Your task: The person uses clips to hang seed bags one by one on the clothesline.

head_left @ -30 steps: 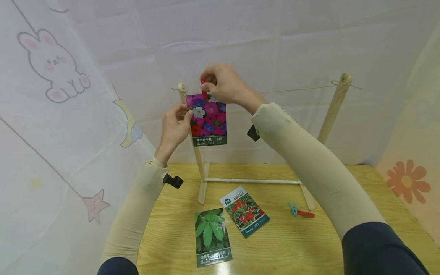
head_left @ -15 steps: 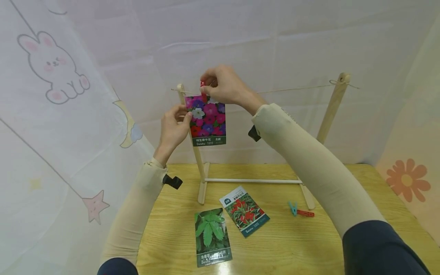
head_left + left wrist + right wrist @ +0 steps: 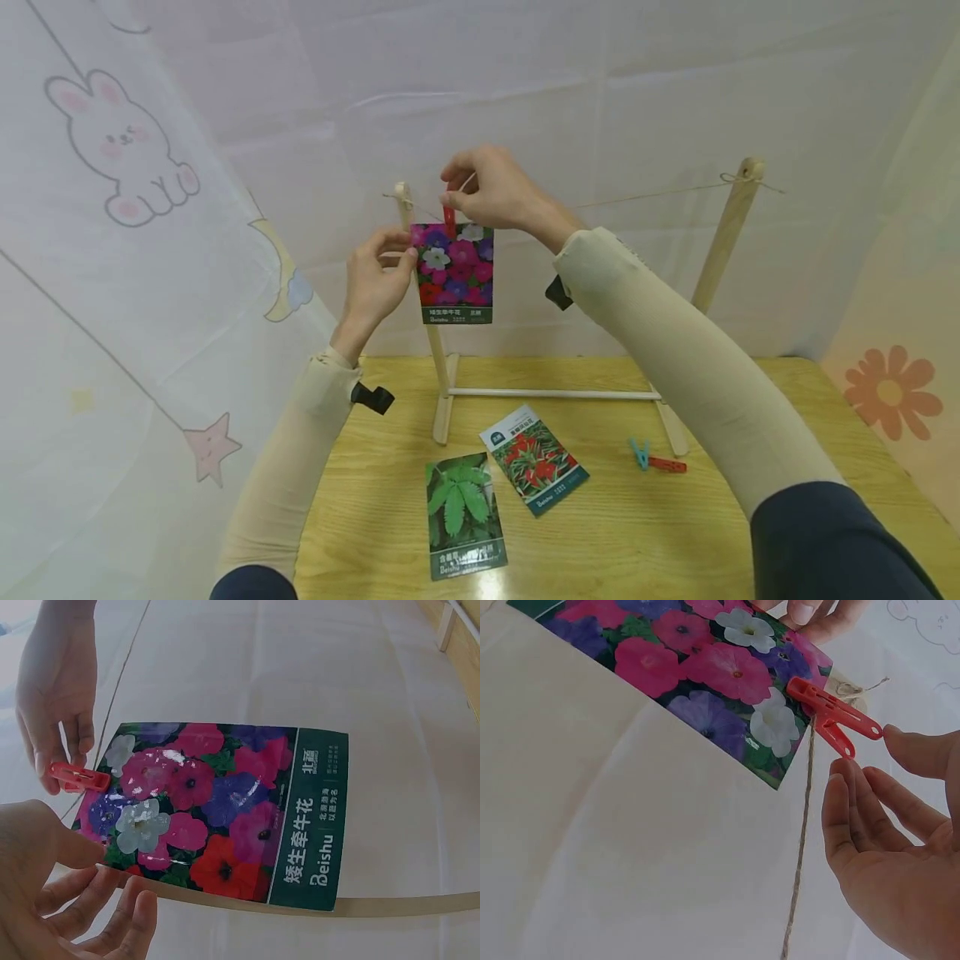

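Observation:
A seed packet [image 3: 456,271] printed with pink, purple and white flowers hangs upright near the left post, a red clothespin [image 3: 832,712] biting its top edge beside the twine [image 3: 802,825]. My left hand [image 3: 377,279] pinches the packet's left edge, thumb in front and fingers behind. At the top, my right hand [image 3: 495,187] has thumb and fingertips at the ends of the clothespin's two spread handles. In the left wrist view, the same packet [image 3: 202,802] shows its flowered face, and the clothespin [image 3: 79,778] sits at its top edge by the right hand's fingers.
The twine runs between two wooden posts [image 3: 729,233] of a stand with a white crossbar [image 3: 555,394]. On the table [image 3: 600,542] lie a green-leaf seed packet [image 3: 467,512], a red-flower seed packet [image 3: 536,461], a blue clothespin [image 3: 640,455] and another red clothespin [image 3: 667,465].
The flowered packet, its clothespin and the right hand have come down slightly, and the twine now dips toward them. Both hands stay at the same places on packet and clothespin.

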`<state>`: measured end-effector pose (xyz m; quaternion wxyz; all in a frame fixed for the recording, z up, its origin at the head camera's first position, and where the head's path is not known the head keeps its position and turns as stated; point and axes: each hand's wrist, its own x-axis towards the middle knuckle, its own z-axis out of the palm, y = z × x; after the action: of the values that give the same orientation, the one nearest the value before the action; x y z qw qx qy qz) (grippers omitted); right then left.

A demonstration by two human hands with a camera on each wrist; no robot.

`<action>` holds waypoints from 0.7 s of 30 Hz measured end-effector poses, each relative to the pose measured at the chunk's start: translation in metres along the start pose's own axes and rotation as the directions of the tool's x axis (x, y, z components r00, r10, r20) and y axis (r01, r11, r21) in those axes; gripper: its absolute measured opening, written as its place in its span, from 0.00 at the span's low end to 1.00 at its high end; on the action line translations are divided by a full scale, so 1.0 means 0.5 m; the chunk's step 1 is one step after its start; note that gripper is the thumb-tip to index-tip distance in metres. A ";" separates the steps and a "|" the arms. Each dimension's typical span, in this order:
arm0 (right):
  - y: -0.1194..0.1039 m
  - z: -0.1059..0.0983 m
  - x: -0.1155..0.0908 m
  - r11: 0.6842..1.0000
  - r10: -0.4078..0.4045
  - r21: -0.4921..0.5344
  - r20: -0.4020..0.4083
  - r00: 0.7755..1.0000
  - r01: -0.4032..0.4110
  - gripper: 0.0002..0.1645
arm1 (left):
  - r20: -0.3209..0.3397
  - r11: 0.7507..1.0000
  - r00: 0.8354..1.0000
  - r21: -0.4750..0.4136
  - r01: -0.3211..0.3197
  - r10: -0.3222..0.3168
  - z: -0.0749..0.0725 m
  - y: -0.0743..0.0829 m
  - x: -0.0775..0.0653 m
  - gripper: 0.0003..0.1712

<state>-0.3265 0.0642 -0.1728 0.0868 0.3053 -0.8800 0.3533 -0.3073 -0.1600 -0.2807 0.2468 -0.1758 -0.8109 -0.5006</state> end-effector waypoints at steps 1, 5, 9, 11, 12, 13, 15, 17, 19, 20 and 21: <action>0.000 0.000 -0.001 1.000 0.000 0.001 0.001 1.000 0.000 0.23 | 0.001 1.000 1.000 0.007 0.005 -0.005 -0.001 0.000 -0.001 0.12; 0.001 0.000 -0.008 1.000 -0.001 0.007 0.001 1.000 0.001 0.24 | -0.004 0.999 1.000 0.024 0.022 -0.021 -0.005 -0.003 -0.005 0.12; 0.000 -0.002 -0.017 1.000 0.010 -0.013 -0.003 1.000 -0.010 0.24 | -0.001 0.999 1.000 0.031 0.029 -0.029 -0.010 -0.007 -0.009 0.12; -0.001 -0.004 -0.022 1.000 0.012 -0.026 -0.007 1.000 -0.012 0.24 | -0.001 0.999 1.000 0.031 0.027 -0.027 -0.014 -0.010 -0.010 0.12; -0.002 -0.005 -0.025 1.000 0.010 -0.028 -0.009 1.000 -0.010 0.24 | -0.001 0.999 1.000 0.030 0.027 -0.026 -0.016 -0.011 -0.010 0.12; -0.002 -0.007 -0.029 0.999 0.006 -0.031 -0.012 1.000 -0.006 0.24 | -0.003 0.999 1.000 0.031 0.023 -0.023 -0.018 -0.012 -0.011 0.12; 0.000 -0.010 -0.037 0.999 -0.012 -0.032 -0.022 1.000 0.012 0.23 | -0.006 0.999 1.000 0.029 0.022 -0.022 -0.022 -0.013 -0.011 0.12; 0.002 -0.014 -0.048 0.999 -0.036 -0.024 -0.033 0.999 0.036 0.21 | -0.005 0.999 1.000 0.026 0.023 -0.023 -0.025 -0.014 -0.013 0.12; 0.007 -0.017 -0.061 0.998 -0.059 -0.024 -0.042 0.997 0.058 0.20 | -0.003 0.999 1.000 0.031 0.020 -0.020 -0.027 -0.015 -0.017 0.12; 0.009 -0.019 -0.069 0.997 -0.069 -0.024 -0.045 0.997 0.068 0.19 | -0.002 0.999 1.000 0.031 0.020 -0.020 -0.028 -0.016 -0.020 0.13; 0.011 -0.021 -0.077 0.997 -0.072 -0.024 -0.046 0.996 0.071 0.19 | 0.001 0.999 1.000 0.035 0.020 -0.020 -0.029 -0.017 -0.023 0.13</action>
<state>-0.2999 0.0926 -0.1824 0.1233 0.3273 -0.8701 0.3472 -0.2994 -0.1774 -0.2880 0.2443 -0.1638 -0.8213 -0.4888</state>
